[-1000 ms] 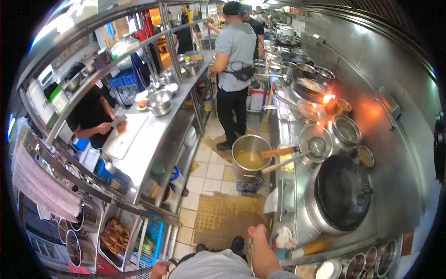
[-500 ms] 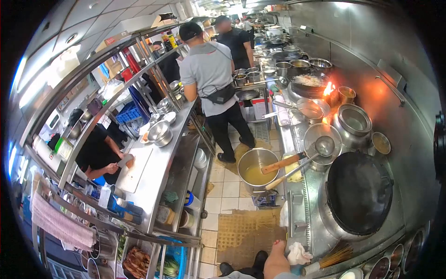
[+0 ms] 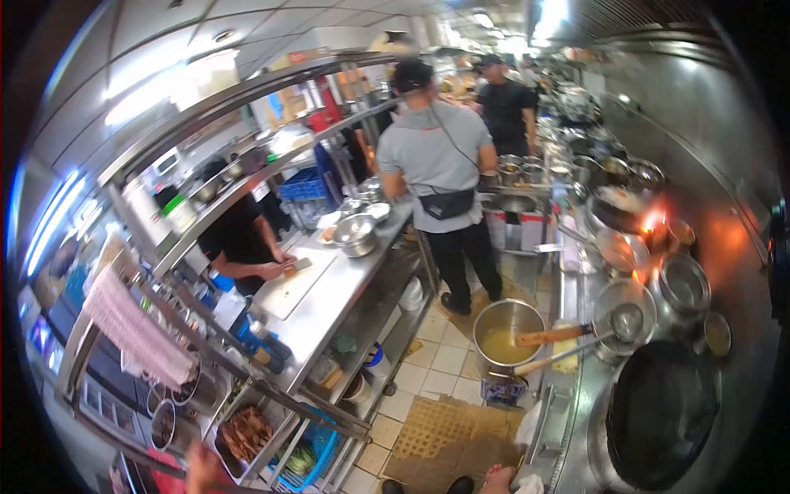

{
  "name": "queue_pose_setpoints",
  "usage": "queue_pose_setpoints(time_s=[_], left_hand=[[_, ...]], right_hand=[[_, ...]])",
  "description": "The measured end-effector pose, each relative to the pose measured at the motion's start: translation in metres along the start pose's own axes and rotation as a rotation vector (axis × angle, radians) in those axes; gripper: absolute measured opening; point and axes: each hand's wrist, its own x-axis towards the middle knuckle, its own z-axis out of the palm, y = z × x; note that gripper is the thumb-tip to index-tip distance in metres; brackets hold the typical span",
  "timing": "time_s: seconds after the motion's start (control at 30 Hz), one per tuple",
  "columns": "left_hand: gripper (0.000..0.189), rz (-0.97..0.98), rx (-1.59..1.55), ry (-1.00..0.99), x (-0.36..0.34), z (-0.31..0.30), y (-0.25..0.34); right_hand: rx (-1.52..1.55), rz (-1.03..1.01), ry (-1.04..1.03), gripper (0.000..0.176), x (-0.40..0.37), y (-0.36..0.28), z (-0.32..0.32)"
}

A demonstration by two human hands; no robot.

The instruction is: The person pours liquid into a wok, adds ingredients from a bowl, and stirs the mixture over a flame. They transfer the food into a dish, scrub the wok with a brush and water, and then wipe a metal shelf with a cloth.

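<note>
Only the tip of my right hand point(image 3: 497, 477) shows at the bottom edge, beside a white cloth point(image 3: 531, 484) on the stove's front rim. My left hand point(image 3: 199, 464) is a blurred shape at the lower left, close to a tray of fried food point(image 3: 246, 431) under the steel counter point(image 3: 332, 301). Whether either hand holds anything is hidden. A large black wok point(image 3: 662, 417) sits on the stove to my right. Beyond it, a steel pot of yellow broth point(image 3: 503, 343) stands on the floor, and two wooden-handled ladles point(image 3: 573, 333) reach over it.
A person in a grey shirt point(image 3: 436, 161) stands in the aisle ahead, with others behind. Across the counter a person in black point(image 3: 242, 241) cuts on a white board point(image 3: 290, 290). Flames point(image 3: 650, 222) burn at a far burner. A pink towel point(image 3: 134, 328) hangs at the left.
The view has swung up and to the left. My right arm has dropped almost out of sight at the bottom. The person in grey now appears nearer the middle.
</note>
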Motion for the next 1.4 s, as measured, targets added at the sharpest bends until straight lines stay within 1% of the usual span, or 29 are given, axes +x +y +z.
queue_pose_setpoints(time_s=[0.03, 0.07, 0.1, 0.13, 0.17, 0.2, 0.23, 0.3, 0.33, 0.43, 0.47, 0.5, 0.53, 0.57, 0.6, 0.67, 0.73, 0.77, 0.83, 0.87, 0.9, 0.93, 0.97, 1.03, 1.1, 1.13, 1.17, 1.23, 1.4], left_hand=[[0.041, 0.058, -0.353, 0.258, 0.012, -0.036, 0.017], [0.042, 0.218, -0.223, 0.484, 0.035, -0.072, 0.012], [0.041, 0.194, -0.231, 0.514, 0.038, -0.129, 0.046], [0.04, 0.228, -0.078, 0.684, 0.05, -0.166, 0.058], [0.043, 0.111, -0.102, 0.617, 0.053, -0.207, 0.071], [0.042, 0.266, 0.004, 0.754, 0.063, -0.239, 0.084], [0.043, 0.305, 0.003, 0.792, 0.069, -0.269, 0.099], [0.044, 0.256, 0.104, 0.856, 0.09, -0.311, 0.099], [0.043, 0.213, 0.205, 0.989, 0.107, -0.32, 0.093], [0.043, 0.271, 0.332, 0.986, 0.156, -0.355, 0.077], [0.046, 0.248, 0.38, 0.929, 0.178, -0.357, 0.064], [0.052, 0.08, 0.411, 0.739, 0.184, -0.363, 0.072], [0.056, 0.076, 0.419, 0.724, 0.19, -0.363, 0.074], [0.055, 0.105, 0.402, 0.804, 0.197, -0.359, 0.072], [0.058, 0.08, 0.356, 0.73, 0.197, -0.365, 0.072], [0.065, 0.066, 0.301, 0.618, 0.199, -0.375, 0.067], [0.067, 0.093, 0.285, 0.587, 0.2, -0.381, 0.064], [0.067, 0.088, 0.262, 0.521, 0.202, -0.385, 0.063], [0.067, 0.04, 0.2, 0.443, 0.189, -0.393, 0.069], [0.066, 0.042, 0.189, 0.454, 0.191, -0.39, 0.065], [0.065, 0.016, 0.188, 0.483, 0.193, -0.387, 0.064], [0.064, -0.002, 0.177, 0.491, 0.19, -0.386, 0.065], [0.065, 0.03, 0.158, 0.584, 0.197, -0.379, 0.06], [0.058, 0.057, 0.156, 0.667, 0.198, -0.372, 0.058], [0.056, 0.031, 0.139, 0.697, 0.199, -0.368, 0.058], [0.056, 0.025, 0.131, 0.693, 0.204, -0.367, 0.058], [0.055, 0.031, 0.112, 0.685, 0.208, -0.366, 0.058], [0.051, 0.008, 0.111, 0.712, 0.221, -0.361, 0.06], [0.042, 0.036, 0.156, 0.658, 0.218, -0.362, 0.059]], right_hand=[[-0.077, 0.014, -0.021, 0.024, -0.007, -0.004, 0.008], [-0.159, 0.031, -0.045, 0.023, -0.016, -0.007, 0.018], [-0.25, 0.052, -0.083, 0.023, -0.027, -0.004, 0.027], [-0.339, 0.082, -0.14, 0.022, -0.037, 0.001, 0.034], [-0.428, 0.11, -0.227, 0.021, -0.047, 0.009, 0.042], [-0.473, 0.185, -0.365, 0.024, -0.04, 0.028, 0.039], [-0.522, 0.253, -0.508, 0.028, -0.032, 0.046, 0.036], [-1.005, 0.035, -0.596, 0.037, -0.077, 0.063, 0.04], [-1.155, -0.038, -0.654, 0.037, -0.093, 0.072, 0.044], [-1.443, -0.173, -0.855, 0.038, -0.131, 0.1, 0.051], [-1.514, -0.226, -0.92, 0.038, -0.142, 0.109, 0.054], [-1.573, -0.281, -0.985, 0.038, -0.152, 0.116, 0.059], [-1.592, -0.282, -1.025, 0.038, -0.161, 0.123, 0.066], [-1.578, -0.227, -1.033, 0.039, -0.171, 0.13, 0.075], [-1.372, 0.133, -0.854, 0.045, -0.193, 0.143, 0.09], [-1.475, 0.022, -1.073, 0.035, -0.246, 0.148, 0.135], [-1.523, -0.223, -1.269, 0.043, -0.337, 0.16, 0.186], [-1.449, -0.373, -1.4, 0.039, -0.37, 0.177, 0.215], [-1.145, -0.497, -1.583, 0.029, -0.543, 0.175, 0.241], [-0.953, -0.575, -1.697, 0.032, -0.595, 0.188, 0.257], [-0.913, -0.691, -1.898, 0.048, -0.63, 0.197, 0.287], [-0.715, -1.021, -1.899, 0.064, -0.696, 0.205, 0.287], [-0.726, -1.008, -1.957, 0.08, -0.767, 0.197, 0.277], [-0.571, -1.344, -2.005, 0.09, -0.853, 0.218, 0.277], [-0.54, -1.957, -1.819, 0.092, -0.892, 0.256, 0.298], [-0.533, -2.053, -1.743, 0.089, -0.902, 0.277, 0.31], [-0.54, -2.042, -1.694, 0.085, -0.907, 0.294, 0.321], [-0.545, -1.89, -1.699, 0.078, -0.908, 0.316, 0.34], [-0.524, -1.1, -2.034, 0.06, -0.88, 0.318, 0.374]])
